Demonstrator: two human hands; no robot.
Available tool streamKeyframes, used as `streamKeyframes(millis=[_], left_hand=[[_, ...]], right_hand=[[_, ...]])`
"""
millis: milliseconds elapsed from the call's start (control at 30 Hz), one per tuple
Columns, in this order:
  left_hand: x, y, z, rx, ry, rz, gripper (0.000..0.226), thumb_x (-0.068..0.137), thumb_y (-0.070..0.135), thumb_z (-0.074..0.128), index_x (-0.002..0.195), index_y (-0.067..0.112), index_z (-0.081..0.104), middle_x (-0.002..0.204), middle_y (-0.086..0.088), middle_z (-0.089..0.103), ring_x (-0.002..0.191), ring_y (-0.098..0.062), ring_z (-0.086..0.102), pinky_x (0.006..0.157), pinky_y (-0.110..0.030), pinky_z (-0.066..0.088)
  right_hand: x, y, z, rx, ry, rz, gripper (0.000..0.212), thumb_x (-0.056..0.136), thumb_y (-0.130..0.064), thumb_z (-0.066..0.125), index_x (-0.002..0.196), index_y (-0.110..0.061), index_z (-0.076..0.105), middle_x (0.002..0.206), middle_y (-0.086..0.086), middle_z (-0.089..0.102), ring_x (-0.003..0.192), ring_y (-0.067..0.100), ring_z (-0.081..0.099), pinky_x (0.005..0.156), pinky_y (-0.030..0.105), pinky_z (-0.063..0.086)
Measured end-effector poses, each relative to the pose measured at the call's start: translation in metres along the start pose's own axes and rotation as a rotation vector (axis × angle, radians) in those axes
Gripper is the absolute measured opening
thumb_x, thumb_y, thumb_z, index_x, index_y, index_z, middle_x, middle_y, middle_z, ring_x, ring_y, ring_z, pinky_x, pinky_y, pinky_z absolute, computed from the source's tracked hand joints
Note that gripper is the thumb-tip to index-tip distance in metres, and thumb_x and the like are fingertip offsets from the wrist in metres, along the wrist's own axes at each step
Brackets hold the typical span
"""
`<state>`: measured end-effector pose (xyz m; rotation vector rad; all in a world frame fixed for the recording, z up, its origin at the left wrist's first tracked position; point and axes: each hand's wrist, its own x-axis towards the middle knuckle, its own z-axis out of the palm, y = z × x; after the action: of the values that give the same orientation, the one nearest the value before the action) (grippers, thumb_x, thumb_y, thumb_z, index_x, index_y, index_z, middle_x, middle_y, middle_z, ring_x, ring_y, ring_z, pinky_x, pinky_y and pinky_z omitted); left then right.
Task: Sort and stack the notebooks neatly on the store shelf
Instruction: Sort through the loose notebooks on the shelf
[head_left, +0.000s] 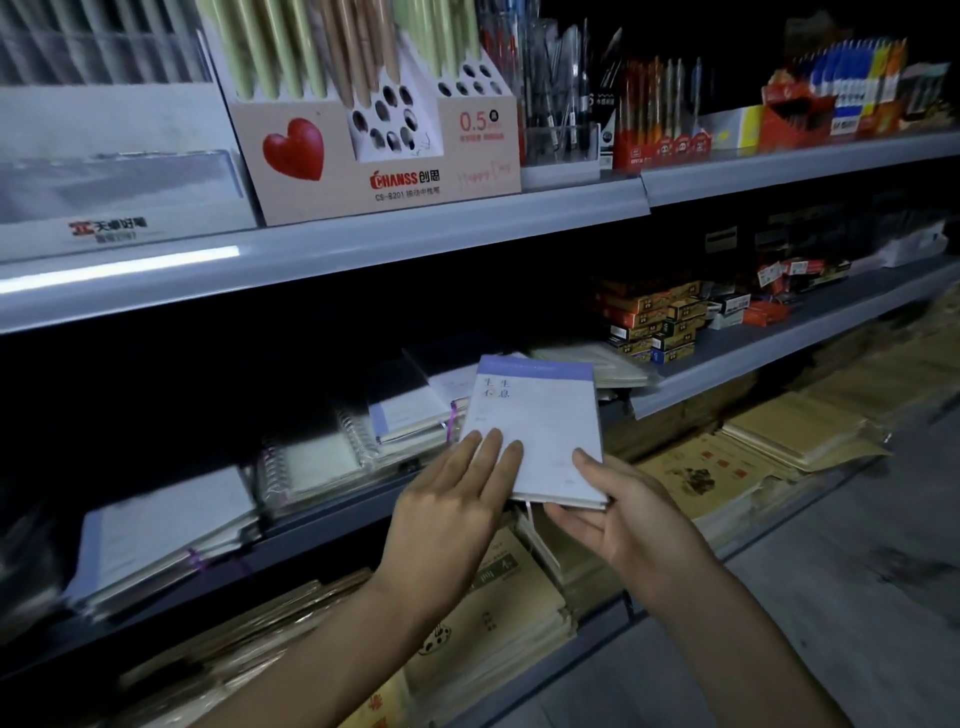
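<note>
Notebook (540, 426), white with a lilac top band, is held just in front of the middle shelf (322, 525), beside a wrapped stack (405, 405). My right grip (618, 514) pinches its near corner, thumb on top. My left grip (452, 499) lies flat on the cover, fingers straight (steadying it for placing, I judge). Darkness hides the shelf's back, and the cover's small print is unreadable.
</note>
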<state>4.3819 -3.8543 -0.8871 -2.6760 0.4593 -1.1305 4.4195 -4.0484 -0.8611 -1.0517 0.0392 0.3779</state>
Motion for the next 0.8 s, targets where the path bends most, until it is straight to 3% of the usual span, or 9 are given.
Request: streamKeyframes(millis=[67, 167, 233, 300, 400, 500, 700, 800], left_hand=[[-0.007, -0.003, -0.004, -0.158, -0.047, -0.044, 0.048, 0.098, 0.03, 0.061, 0.144, 0.017, 0.063, 0.148, -0.006, 0.062, 0.136, -0.027, 0.061, 0.106, -0.044, 0.056], [-0.021, -0.004, -0.017, -0.534, -0.196, -0.257, 0.07, 0.095, 0.048, 0.073, 0.158, 0.041, 0.042, 0.167, 0.018, 0.032, 0.156, -0.002, 0.025, 0.125, -0.026, 0.028], [-0.029, -0.004, -0.03, -0.852, -0.179, -0.497, 0.075, 0.091, 0.051, 0.076, 0.156, 0.048, 0.039, 0.161, 0.035, 0.033, 0.148, 0.017, 0.025, 0.117, -0.008, 0.026], [-0.035, -0.007, -0.041, -1.082, -0.094, -0.755, 0.076, 0.087, 0.05, 0.077, 0.152, 0.05, 0.04, 0.147, 0.039, 0.047, 0.133, 0.023, 0.041, 0.102, -0.002, 0.038], [-0.043, -0.011, -0.048, -1.485, -0.155, -1.026, 0.056, 0.094, 0.036, 0.07, 0.147, 0.034, 0.052, 0.131, 0.013, 0.072, 0.115, -0.004, 0.071, 0.091, -0.021, 0.058], [-0.051, -0.013, -0.054, -1.745, -0.217, -1.12, 0.037, 0.1, 0.03, 0.062, 0.134, 0.018, 0.068, 0.121, -0.008, 0.078, 0.109, -0.028, 0.076, 0.085, -0.034, 0.062], [-0.081, -0.022, -0.059, -1.686, -0.139, -1.169, 0.031, 0.091, 0.025, 0.072, 0.115, 0.006, 0.075, 0.106, -0.018, 0.078, 0.079, -0.024, 0.073, 0.065, -0.033, 0.058], [-0.098, -0.03, -0.063, -1.599, -0.049, -1.219, 0.022, 0.092, 0.025, 0.081, 0.106, 0.008, 0.078, 0.102, -0.027, 0.075, 0.074, -0.022, 0.066, 0.06, -0.032, 0.052]], right_hand=[[-0.005, 0.006, -0.001, -0.05, 0.033, -0.024, 0.024, 0.099, -0.014, 0.065, 0.122, -0.011, 0.069, 0.106, 0.009, 0.079, 0.096, 0.025, 0.077, 0.069, 0.031, 0.062], [-0.011, 0.009, -0.003, -0.15, 0.05, -0.074, 0.023, 0.1, -0.015, 0.064, 0.121, -0.017, 0.071, 0.103, 0.004, 0.08, 0.083, 0.016, 0.075, 0.061, 0.026, 0.056], [-0.014, 0.008, -0.006, -0.169, 0.029, -0.091, 0.024, 0.1, -0.015, 0.064, 0.123, -0.018, 0.071, 0.105, 0.005, 0.079, 0.076, 0.013, 0.074, 0.058, 0.025, 0.053], [-0.015, 0.006, -0.008, -0.161, 0.005, -0.095, 0.026, 0.1, -0.016, 0.063, 0.124, -0.018, 0.071, 0.11, 0.007, 0.078, 0.078, 0.014, 0.072, 0.056, 0.025, 0.05], [-0.017, 0.007, -0.007, -0.179, -0.055, -0.098, 0.028, 0.098, -0.016, 0.063, 0.124, -0.02, 0.071, 0.116, 0.006, 0.076, 0.086, 0.016, 0.068, 0.059, 0.025, 0.049], [-0.023, 0.01, 0.0, -0.237, -0.143, -0.105, 0.035, 0.09, -0.022, 0.065, 0.125, -0.022, 0.071, 0.116, 0.004, 0.076, 0.087, 0.015, 0.069, 0.056, 0.023, 0.051], [-0.024, 0.026, 0.025, -0.275, -0.262, -0.018, 0.041, 0.086, -0.023, 0.065, 0.127, -0.022, 0.068, 0.119, 0.005, 0.076, 0.095, 0.024, 0.074, 0.054, 0.028, 0.055], [-0.02, 0.038, 0.047, -0.288, -0.277, 0.011, 0.038, 0.085, -0.021, 0.064, 0.123, -0.023, 0.068, 0.114, 0.004, 0.078, 0.092, 0.026, 0.077, 0.055, 0.033, 0.057]])
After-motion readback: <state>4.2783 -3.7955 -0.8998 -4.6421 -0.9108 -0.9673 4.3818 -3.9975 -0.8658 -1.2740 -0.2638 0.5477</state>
